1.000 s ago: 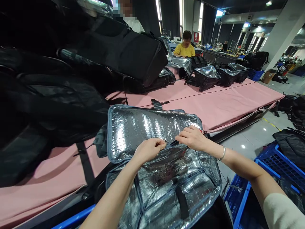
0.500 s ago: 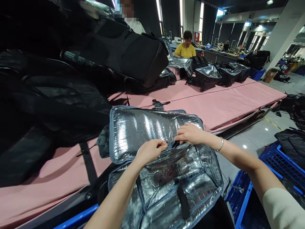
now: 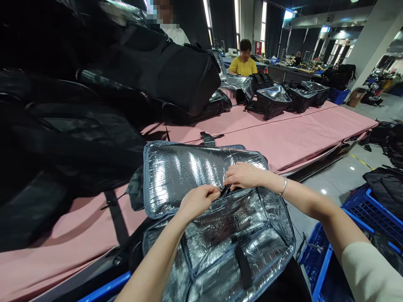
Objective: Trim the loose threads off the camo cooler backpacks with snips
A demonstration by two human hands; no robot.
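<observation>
- You are working a black tab (image 3: 225,191) at the fold of the silver-lined bag (image 3: 223,222), which is lying open beneath your fingers.
- Your right hand (image 3: 244,175) is pinching the tab; your left hand (image 3: 198,200) is holding its fingertips together just beside it, its grip hidden.
- The next move is probably needing steady two-handed control.
- Beyond your fingers, the pink bench (image 3: 315,130) is carrying more bags (image 3: 273,100); a person in yellow (image 3: 242,65) is facing it.

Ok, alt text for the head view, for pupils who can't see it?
Two bare hands work close together at a small black strip on an open silver foil-lined bag, beside a long pink table bearing black fabric bags.
</observation>
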